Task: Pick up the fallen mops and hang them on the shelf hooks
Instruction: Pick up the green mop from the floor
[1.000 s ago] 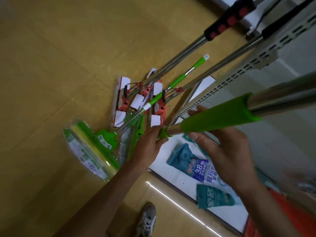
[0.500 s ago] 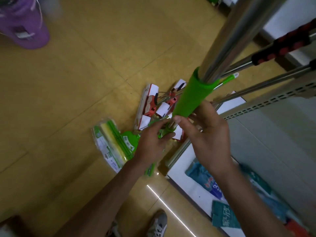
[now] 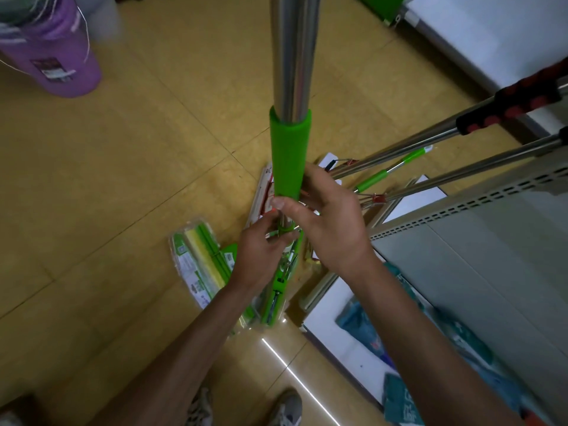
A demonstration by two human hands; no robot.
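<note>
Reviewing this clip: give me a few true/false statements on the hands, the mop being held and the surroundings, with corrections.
1. Both hands grip the same mop pole. True: the left hand and the right hand hold the green-sleeved mop just below the sleeve.
2. The bucket at top left is red. False: the bucket is purple.
3. The held pole lies flat on the floor. False: it points up toward the camera.
4. Other mops lean against the shelf. True: the mop with a black-and-red grip rests on the shelf.
</note>
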